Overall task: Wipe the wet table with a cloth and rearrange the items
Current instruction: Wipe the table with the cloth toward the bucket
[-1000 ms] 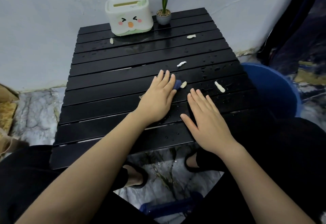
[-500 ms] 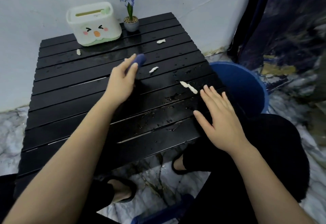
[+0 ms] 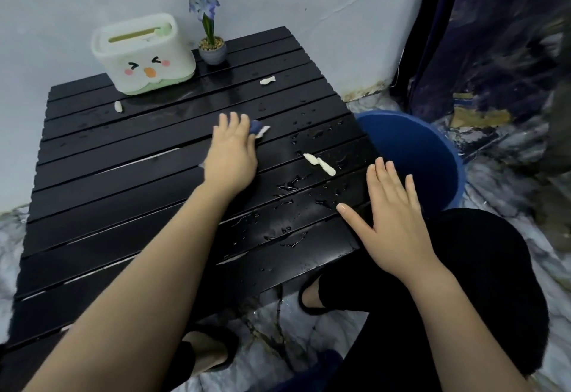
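Observation:
The black slatted table [image 3: 123,181] carries water drops and puddles on its right half. My left hand [image 3: 231,156] lies flat on the table's middle, fingers straight, pressing a small blue cloth [image 3: 255,126] that peeks out past the fingertips. A white scrap [image 3: 263,130] touches the cloth's edge. Two more scraps [image 3: 319,163] lie together to the right, one [image 3: 267,81] sits far back and one [image 3: 118,106] at the far left. My right hand [image 3: 392,215] hovers open, fingers spread, at the table's right edge.
A white tissue box with a cartoon face [image 3: 145,54] and a small potted blue flower [image 3: 212,51] stand at the table's far edge against the wall. A blue bucket [image 3: 411,150] sits on the floor just right of the table. My knees and sandalled feet are below.
My left hand lifted the cloth off the near middle, carried it farther back, and now presses it flat beside a scrap. My right hand shifted to the table's right edge.

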